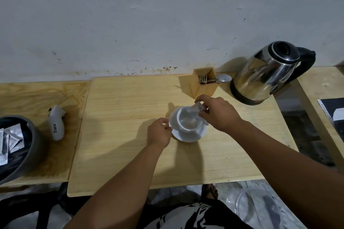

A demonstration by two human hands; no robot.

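A white cup stands on a white saucer in the middle of a light wooden table. My right hand pinches a small clear sachet tilted mouth-down over the cup. Pale powder lies in the cup's bottom. My left hand grips the left rim of the saucer between thumb and fingers.
A steel electric kettle stands at the table's back right. Beside it a wooden holder holds a fork and a spoon. On the left bench sit a dark bin with several sachets and a white device.
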